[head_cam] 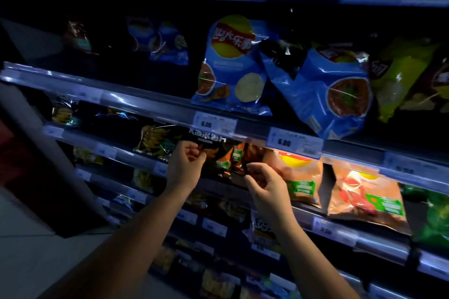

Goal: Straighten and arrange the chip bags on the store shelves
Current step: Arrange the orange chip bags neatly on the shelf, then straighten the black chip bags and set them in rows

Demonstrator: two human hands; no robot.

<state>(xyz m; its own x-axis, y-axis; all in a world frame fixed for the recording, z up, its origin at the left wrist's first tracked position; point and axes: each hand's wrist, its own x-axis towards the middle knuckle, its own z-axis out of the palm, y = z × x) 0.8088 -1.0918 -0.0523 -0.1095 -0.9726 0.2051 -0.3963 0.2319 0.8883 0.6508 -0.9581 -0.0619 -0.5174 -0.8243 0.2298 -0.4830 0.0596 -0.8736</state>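
The left hand (185,162) is closed on the upper left corner of a dark bag (213,153), pinched between thumb and fingers. The bag stands on the second shelf, directly ahead of both hands, its top tucked under the shelf rail (170,114) above. The right hand (263,183) is curled at the bag's lower right edge; a pinch on the foil appears likely, though contact is partly hidden in the dim light.

Judged step: the dark bag is being squared up and faced forward.

Notes for doing it well:
- The corners only should be held, so the chips are not crushed.
- The bag should be lifted slightly clear of the shelf lip before it is turned, then set upright with the print facing out.
- Its right edge should be brought just beside the orange bag (301,177) to the right of the right hand, without overlap.
- The top should be kept from catching on the price tag (215,124) above the hands.

Still to be corrected, above and right of the hands: a blue bag (340,94) is tilted and leans over its shelf edge.
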